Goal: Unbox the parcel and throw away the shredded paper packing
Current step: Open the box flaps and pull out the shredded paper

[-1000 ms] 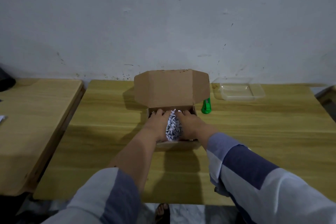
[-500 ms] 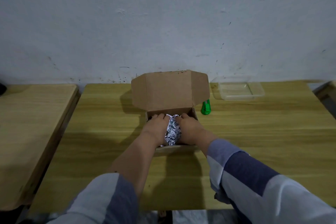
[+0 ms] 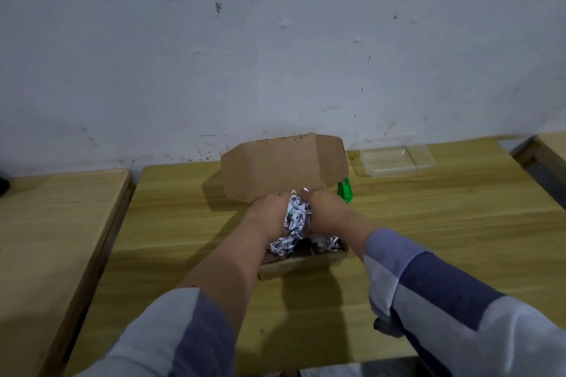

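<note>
The fingertips of the left hand (image 3: 266, 217) and the right hand (image 3: 328, 214) are buried in the wad of shredded paper (image 3: 294, 217), so their grip cannot be seen. The 2 hands cover most of the cardboard box (image 3: 301, 263), and anything under the paper stays hidden. The box lid (image 3: 281, 166) hides part of the green object (image 3: 345, 191). The second table (image 3: 46, 223) runs off the left edge.
</note>
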The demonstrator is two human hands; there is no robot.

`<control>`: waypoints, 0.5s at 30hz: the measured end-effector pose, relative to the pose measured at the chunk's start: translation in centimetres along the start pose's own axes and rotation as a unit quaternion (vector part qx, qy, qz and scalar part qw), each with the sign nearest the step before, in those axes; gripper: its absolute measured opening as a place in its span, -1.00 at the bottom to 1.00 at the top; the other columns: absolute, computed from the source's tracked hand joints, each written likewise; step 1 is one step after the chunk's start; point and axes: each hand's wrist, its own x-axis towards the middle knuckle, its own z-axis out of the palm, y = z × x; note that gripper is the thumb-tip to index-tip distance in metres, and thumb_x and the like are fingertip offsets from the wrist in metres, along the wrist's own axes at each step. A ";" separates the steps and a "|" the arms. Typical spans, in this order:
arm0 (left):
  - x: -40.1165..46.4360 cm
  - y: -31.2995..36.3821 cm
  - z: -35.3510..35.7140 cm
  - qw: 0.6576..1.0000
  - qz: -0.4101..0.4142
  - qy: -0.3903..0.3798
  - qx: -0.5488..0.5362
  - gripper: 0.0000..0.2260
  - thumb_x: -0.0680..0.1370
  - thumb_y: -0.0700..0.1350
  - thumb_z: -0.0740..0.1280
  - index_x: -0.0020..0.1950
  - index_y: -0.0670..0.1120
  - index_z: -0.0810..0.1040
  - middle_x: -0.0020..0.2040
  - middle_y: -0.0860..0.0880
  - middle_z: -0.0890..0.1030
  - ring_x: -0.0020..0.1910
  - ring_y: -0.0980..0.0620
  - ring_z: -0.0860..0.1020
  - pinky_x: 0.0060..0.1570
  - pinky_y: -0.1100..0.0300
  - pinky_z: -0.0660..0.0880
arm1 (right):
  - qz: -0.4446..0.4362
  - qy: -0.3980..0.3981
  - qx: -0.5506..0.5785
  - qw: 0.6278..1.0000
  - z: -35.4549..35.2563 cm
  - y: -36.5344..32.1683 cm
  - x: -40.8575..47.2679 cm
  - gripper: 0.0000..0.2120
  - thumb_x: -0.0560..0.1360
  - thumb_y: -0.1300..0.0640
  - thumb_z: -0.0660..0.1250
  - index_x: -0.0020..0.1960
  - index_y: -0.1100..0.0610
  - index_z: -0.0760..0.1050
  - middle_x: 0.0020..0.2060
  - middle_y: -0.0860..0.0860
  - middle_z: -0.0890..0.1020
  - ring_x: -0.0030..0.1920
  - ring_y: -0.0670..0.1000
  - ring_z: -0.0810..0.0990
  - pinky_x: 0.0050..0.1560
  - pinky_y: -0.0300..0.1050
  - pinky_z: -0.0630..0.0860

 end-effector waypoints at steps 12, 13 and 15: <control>4.5 9.5 -5.0 0.995 0.099 0.034 0.003 -0.42 0.34 -0.06 0.53 0.29 -0.10 0.41 0.21 -0.16 0.52 0.20 -0.19 0.51 0.14 -0.04 0.49 | 0.057 0.104 0.049 0.992 -6.6 7.4 -5.4 -0.64 0.40 0.11 0.40 0.17 0.16 0.55 0.06 0.20 0.65 0.09 0.20 0.59 0.03 -0.09 0.47; 5.0 11.1 -5.0 0.993 0.107 0.039 0.002 -0.44 0.35 -0.05 0.53 0.28 -0.10 0.43 0.21 -0.15 0.53 0.20 -0.18 0.51 0.14 -0.01 0.49 | 0.065 0.108 0.053 0.991 -7.0 8.7 -6.3 -0.65 0.40 0.10 0.39 0.16 0.16 0.56 0.06 0.19 0.66 0.09 0.20 0.60 0.05 -0.08 0.48; 5.7 14.5 -4.5 0.992 0.120 0.041 0.003 -0.45 0.36 -0.04 0.52 0.28 -0.11 0.43 0.22 -0.15 0.53 0.20 -0.17 0.51 0.11 0.05 0.48 | 0.082 0.114 0.059 0.988 -7.4 11.7 -7.8 -0.68 0.39 0.10 0.39 0.12 0.16 0.56 0.01 0.19 0.66 0.07 0.20 0.61 0.03 -0.06 0.51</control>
